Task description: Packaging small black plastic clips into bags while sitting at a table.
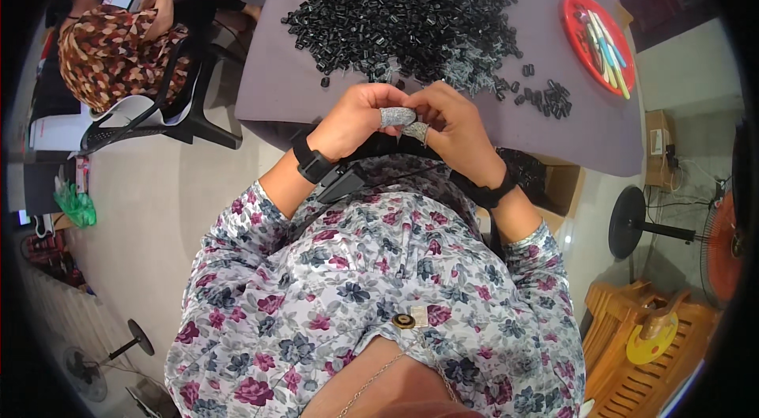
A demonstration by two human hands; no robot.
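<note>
My left hand [362, 119] and my right hand [451, 122] meet at the table's near edge. Both are closed, fingertips pinched together, and whatever they grip is too small and hidden to make out. Grey woven wrapping covers the thumb of each hand. Just beyond them spreads a large heap of small black plastic pieces [395, 7]. Thin grey screw-like bits [468, 70] lie along its near right side. A small cluster of black pieces [545, 98] sits apart, to the right of my right hand.
A red round tray [571, 23] with knife-like tools stands at the right of the grey-covered table [265, 62]. Below the table edge is an open cardboard box [565, 189]. Another person [118, 54] sits at the left by a black chair [209, 94]. A wooden chair [632, 339] stands lower right.
</note>
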